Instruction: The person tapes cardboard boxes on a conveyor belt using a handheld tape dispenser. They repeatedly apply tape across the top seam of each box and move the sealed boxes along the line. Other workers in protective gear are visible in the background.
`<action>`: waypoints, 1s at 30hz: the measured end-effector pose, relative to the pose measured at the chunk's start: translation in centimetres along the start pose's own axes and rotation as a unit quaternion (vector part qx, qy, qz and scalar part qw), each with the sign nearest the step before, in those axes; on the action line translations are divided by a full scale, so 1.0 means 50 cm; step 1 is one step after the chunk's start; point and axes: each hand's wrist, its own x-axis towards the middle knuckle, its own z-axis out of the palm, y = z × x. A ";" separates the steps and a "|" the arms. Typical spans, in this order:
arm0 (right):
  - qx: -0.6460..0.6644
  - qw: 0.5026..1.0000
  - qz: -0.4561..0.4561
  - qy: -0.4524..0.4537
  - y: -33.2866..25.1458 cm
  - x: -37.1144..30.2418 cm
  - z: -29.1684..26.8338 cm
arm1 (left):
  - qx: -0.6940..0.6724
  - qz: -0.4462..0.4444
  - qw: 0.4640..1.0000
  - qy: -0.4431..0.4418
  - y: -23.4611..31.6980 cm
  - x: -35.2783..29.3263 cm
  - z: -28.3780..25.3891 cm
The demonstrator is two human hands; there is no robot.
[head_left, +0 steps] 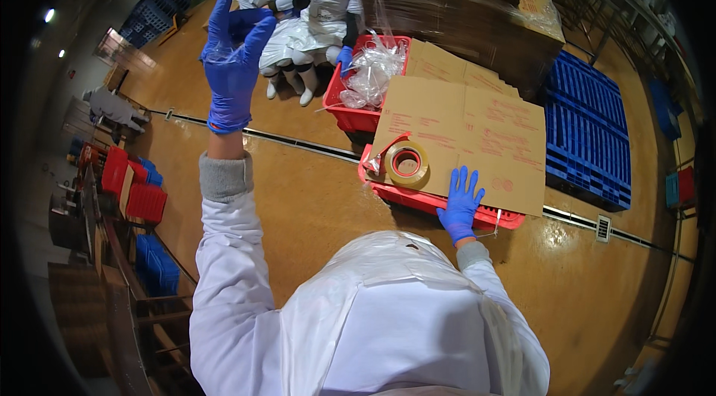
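Note:
My left hand (233,75), in a blue glove, is raised in the air on the upper left. Its index finger stretches upward and the thumb stands apart, the other fingers partly curled, with nothing held. My right hand (462,206), gloved in blue too, lies flat with spread fingers on the near edge of a stack of flat cardboard boxes (500,127). That cardboard rests on a red plastic crate (418,202). Left of the right hand, a tape dispenser (397,151) with a roll of clear tape (422,172) lies on the cardboard.
Behind stands a red basket (350,117) heaped with clear plastic wrap (375,71). Two people in white (287,1) sit beside it. Blue pallets (588,127) lie to the right, a tall cardboard stack (462,16) behind. Red crates (145,202) line the left; a drain (298,142) crosses the floor.

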 end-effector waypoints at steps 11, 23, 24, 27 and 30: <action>-0.005 1.000 -0.001 0.013 -0.003 0.000 0.004 | -0.041 -0.006 0.998 0.038 0.016 -0.004 -0.072; -0.026 1.000 0.007 0.003 -0.002 0.004 0.004 | 0.143 0.144 0.969 0.142 -0.028 -0.019 -0.077; -0.026 1.000 0.005 0.000 -0.003 0.004 0.003 | 0.210 0.210 0.945 0.136 -0.034 -0.020 -0.088; -0.027 1.000 0.005 0.002 -0.005 0.005 0.003 | 0.219 0.201 0.945 0.138 -0.048 -0.025 -0.114; -0.009 1.000 0.003 0.013 -0.002 0.002 0.004 | 0.132 0.155 0.958 0.202 -0.044 -0.029 -0.116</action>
